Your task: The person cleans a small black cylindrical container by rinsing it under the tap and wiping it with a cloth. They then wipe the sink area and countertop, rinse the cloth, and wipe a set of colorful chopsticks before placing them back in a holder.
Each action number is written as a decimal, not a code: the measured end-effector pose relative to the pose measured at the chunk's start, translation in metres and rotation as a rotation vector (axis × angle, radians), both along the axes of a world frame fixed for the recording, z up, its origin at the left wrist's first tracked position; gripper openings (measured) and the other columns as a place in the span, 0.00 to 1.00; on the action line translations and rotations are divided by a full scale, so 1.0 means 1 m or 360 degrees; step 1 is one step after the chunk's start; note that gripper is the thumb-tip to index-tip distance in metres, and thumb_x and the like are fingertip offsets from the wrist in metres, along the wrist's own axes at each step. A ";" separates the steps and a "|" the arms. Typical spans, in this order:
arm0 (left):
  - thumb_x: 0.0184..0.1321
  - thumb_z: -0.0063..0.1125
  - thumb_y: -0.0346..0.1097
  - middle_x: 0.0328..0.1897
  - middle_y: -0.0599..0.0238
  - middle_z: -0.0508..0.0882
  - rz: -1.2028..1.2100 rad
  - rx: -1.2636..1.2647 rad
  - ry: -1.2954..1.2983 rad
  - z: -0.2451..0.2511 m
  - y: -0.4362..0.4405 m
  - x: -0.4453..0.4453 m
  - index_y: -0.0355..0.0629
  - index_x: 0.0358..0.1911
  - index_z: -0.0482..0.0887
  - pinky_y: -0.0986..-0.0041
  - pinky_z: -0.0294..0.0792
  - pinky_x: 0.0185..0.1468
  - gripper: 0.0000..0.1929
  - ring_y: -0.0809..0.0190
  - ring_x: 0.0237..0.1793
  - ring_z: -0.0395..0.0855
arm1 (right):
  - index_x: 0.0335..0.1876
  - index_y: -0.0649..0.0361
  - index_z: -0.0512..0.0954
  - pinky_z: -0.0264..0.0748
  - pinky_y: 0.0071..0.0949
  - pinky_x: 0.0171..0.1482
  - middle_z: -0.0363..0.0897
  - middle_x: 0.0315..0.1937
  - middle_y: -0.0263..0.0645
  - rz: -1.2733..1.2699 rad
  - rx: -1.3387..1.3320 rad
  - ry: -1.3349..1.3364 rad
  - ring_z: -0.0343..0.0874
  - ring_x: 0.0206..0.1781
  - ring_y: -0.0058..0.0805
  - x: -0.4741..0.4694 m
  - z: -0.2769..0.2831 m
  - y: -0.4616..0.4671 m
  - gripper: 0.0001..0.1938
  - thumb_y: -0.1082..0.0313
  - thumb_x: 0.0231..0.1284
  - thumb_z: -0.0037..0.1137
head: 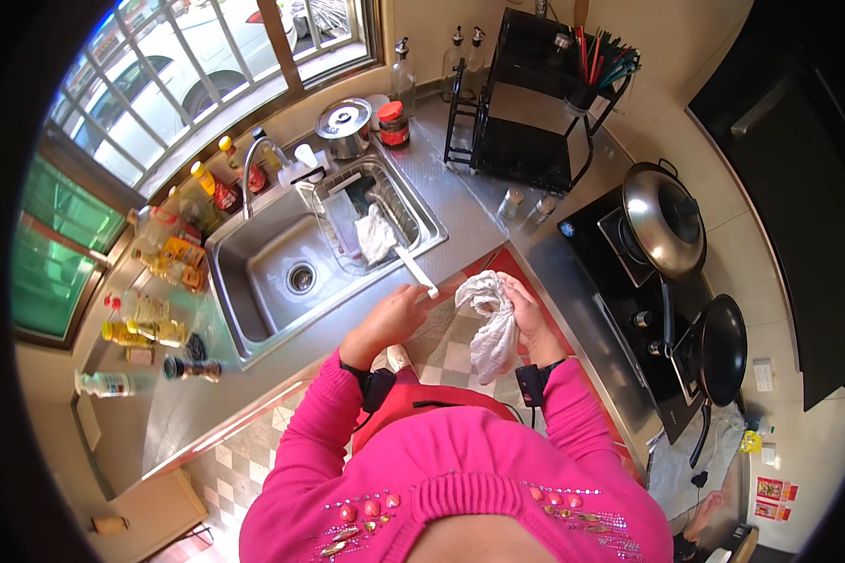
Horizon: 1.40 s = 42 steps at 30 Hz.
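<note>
My right hand (528, 313) grips a crumpled white cloth (494, 345), which hangs down over the floor in front of me. Beside it, my left hand (394, 317) is at the lower end of a white handle (417, 271); whether the fingers close on it is hard to tell. That handle leads up to a white cloth-like head (376, 236) lying over the wire basket (412, 211) at the sink's right side. A pale plastic tray (341, 224) is also in the basket. The steel sink basin (267, 281) shows its drain.
A curved faucet (246, 176) rises behind the sink. Bottles (158, 310) crowd the left counter. At the back are a lidded steel pot (345, 127), a red-lidded jar (394, 125) and a black rack (521, 148). Right, a lidded wok (665, 222) and frying pan (722, 352) occupy the stove.
</note>
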State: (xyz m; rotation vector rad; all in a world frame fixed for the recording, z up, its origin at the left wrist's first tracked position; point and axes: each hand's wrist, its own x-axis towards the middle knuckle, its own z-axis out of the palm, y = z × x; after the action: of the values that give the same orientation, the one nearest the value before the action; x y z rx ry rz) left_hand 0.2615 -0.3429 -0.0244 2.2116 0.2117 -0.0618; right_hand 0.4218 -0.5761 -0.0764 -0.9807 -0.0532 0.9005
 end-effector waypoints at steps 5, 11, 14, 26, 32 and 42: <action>0.59 0.62 0.33 0.49 0.47 0.81 -0.0002 0.0045 -0.0156 0.011 0.073 0.071 0.38 0.57 0.76 0.60 0.75 0.50 0.22 0.45 0.46 0.83 | 0.69 0.69 0.61 0.78 0.39 0.60 0.75 0.59 0.49 0.0125 0.0248 0.0085 0.80 0.56 0.39 0.060 0.034 0.052 0.26 0.73 0.64 0.37; 0.59 0.61 0.32 0.47 0.48 0.81 -0.0053 -0.0081 -0.0170 -0.010 0.090 0.145 0.38 0.57 0.76 0.61 0.76 0.49 0.22 0.46 0.46 0.83 | 0.61 0.68 0.71 0.78 0.31 0.57 0.80 0.52 0.42 0.0093 -0.0100 0.0177 0.82 0.52 0.31 0.104 0.030 0.058 0.17 0.71 0.70 0.43; 0.59 0.62 0.32 0.50 0.48 0.82 -0.0064 -0.0027 -0.0123 -0.032 0.077 0.184 0.37 0.59 0.75 0.64 0.77 0.48 0.24 0.48 0.45 0.85 | 0.57 0.66 0.75 0.76 0.24 0.54 0.81 0.49 0.37 0.0045 -0.0345 0.0123 0.81 0.50 0.25 0.122 0.014 0.047 0.15 0.68 0.71 0.47; 0.48 0.61 0.28 0.55 0.52 0.79 -0.0259 0.0355 -0.0502 -0.061 -0.047 0.370 0.43 0.60 0.75 0.60 0.69 0.58 0.30 0.45 0.57 0.75 | 0.52 0.65 0.75 0.75 0.20 0.49 0.80 0.43 0.34 0.0120 -0.0590 -0.0454 0.76 0.46 0.17 0.208 0.028 -0.016 0.12 0.68 0.69 0.54; 0.49 0.64 0.34 0.61 0.57 0.77 -0.0450 0.0752 -0.0513 -0.038 -0.061 0.414 0.46 0.60 0.76 0.52 0.55 0.68 0.30 0.51 0.64 0.70 | 0.53 0.66 0.75 0.74 0.20 0.48 0.81 0.41 0.34 -0.0309 -0.0930 -0.0774 0.76 0.43 0.17 0.232 0.047 -0.031 0.13 0.66 0.70 0.55; 0.47 0.62 0.23 0.53 0.44 0.77 0.0428 0.0342 -0.1380 0.122 0.044 0.549 0.34 0.60 0.70 0.57 0.66 0.62 0.31 0.38 0.56 0.72 | 0.54 0.63 0.73 0.73 0.19 0.50 0.79 0.43 0.32 -0.0338 -0.0695 -0.0653 0.75 0.44 0.16 0.247 0.042 -0.013 0.13 0.63 0.72 0.53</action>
State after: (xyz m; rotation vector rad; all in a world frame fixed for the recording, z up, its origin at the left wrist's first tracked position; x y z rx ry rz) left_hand 0.8103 -0.2993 0.0974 2.1884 0.0236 1.0839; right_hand 0.6688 -0.5896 -0.0343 -1.5392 -0.1006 0.5110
